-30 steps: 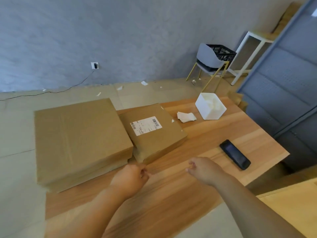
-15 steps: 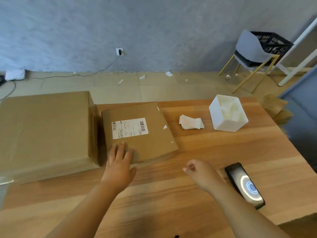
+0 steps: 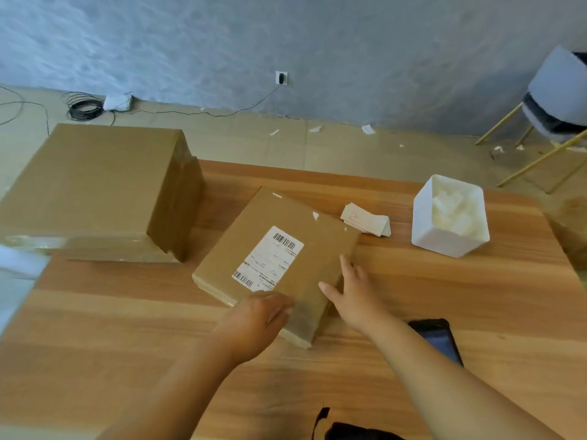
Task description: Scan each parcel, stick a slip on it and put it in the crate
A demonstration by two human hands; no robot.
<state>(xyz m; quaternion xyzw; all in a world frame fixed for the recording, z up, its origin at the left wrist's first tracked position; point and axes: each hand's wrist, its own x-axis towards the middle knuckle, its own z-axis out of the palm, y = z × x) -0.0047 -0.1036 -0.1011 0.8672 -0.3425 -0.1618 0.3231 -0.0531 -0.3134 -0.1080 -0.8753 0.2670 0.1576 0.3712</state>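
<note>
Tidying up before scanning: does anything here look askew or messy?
The small parcel lies skewed to the table edge, left hand and right hand on it. Paper scraps litter the floor by the wall.

Wooden table [image 3: 127,328] with parcel [image 3: 317,249], carton [image 3: 95,185], slips [image 3: 365,221], tub [image 3: 444,239], phone [image 3: 440,339]

**Parcel swung clear of the large box**

Labelled parcel [image 3: 320,249]: half a second ago flush against the large box [image 3: 89,185] and square to it. Now apart from the box and turned at a slant, label running diagonally.

Left hand [image 3: 257,315]: was on the parcel's box-side end, now lies flat farther from the box.

Right hand [image 3: 355,293]: was loosely curled over the worktop; its straight fingers now touch the parcel's edge facing away from the box.
</note>
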